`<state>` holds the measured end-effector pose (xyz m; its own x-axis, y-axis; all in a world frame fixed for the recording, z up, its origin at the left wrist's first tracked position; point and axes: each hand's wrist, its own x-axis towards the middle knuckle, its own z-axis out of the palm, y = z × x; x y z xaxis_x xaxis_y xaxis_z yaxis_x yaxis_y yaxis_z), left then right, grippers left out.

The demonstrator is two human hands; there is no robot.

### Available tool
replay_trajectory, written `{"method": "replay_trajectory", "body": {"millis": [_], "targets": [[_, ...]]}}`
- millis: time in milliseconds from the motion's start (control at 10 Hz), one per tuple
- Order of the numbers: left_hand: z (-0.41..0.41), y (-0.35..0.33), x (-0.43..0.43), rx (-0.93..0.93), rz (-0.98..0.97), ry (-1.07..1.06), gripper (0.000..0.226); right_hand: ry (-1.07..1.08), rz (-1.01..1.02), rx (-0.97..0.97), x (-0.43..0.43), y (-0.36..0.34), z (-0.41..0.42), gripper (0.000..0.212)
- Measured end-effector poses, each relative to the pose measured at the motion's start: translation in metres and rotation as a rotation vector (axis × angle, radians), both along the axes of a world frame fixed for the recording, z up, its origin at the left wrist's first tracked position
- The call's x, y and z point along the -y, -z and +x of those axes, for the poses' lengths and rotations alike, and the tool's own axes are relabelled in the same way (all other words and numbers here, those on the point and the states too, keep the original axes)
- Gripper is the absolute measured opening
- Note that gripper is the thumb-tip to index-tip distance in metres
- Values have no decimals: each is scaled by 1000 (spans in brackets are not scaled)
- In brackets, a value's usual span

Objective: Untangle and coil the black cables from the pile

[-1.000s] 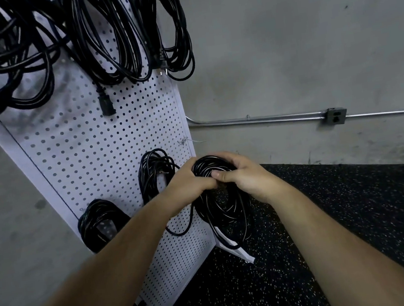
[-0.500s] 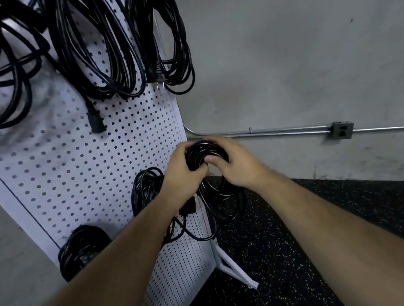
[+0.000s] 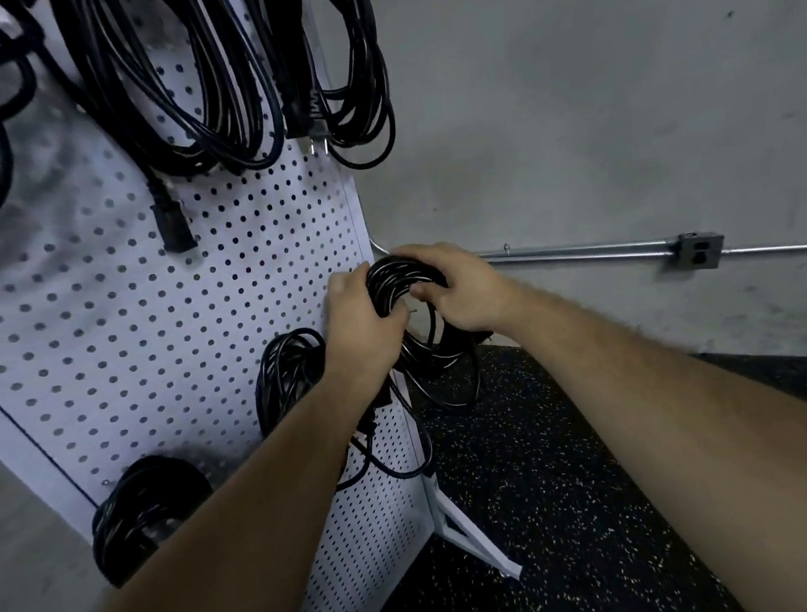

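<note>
At the middle of the frame, left hand (image 3: 357, 320) and right hand (image 3: 466, 286) both curl fingers around the coiled black cable (image 3: 403, 280) between them.

So the left hand (image 3: 359, 322) and right hand (image 3: 467, 291) have carried the coiled cable (image 3: 402, 275) up the pegboard (image 3: 235, 303). A second ago its top sat level with the small hung coil (image 3: 286, 369); now it's higher, at the board's right edge, level with the wall conduit (image 3: 580, 252).
</note>
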<state>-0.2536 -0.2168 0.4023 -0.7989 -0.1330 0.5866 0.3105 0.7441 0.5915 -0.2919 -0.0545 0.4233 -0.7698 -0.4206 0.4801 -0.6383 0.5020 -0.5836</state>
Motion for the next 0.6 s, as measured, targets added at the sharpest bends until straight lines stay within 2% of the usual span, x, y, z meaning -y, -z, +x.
{"method": "replay_trajectory", "body": {"millis": [100, 200, 300, 400, 500, 600], "targets": [[-1, 4, -5, 24, 9, -72, 58, -17, 18, -3, 4, 4, -7, 52], [3, 14, -7, 62, -13, -103, 70, -85, -27, 29, 8, 13, -5, 50], [1, 26, -4, 75, -159, -143, 43, -54, -221, 250, 8, 30, -9, 41], [-3, 35, -8, 81, -199, -156, 40, -72, -396, 537, 3, 44, -7, 37], [-7, 50, -14, 88, -258, -195, 57, -42, -415, 605, 3, 51, -8, 40], [-12, 72, -15, 37, -293, -298, 81, 52, -265, 502, 10, 59, 4, 47]]}}
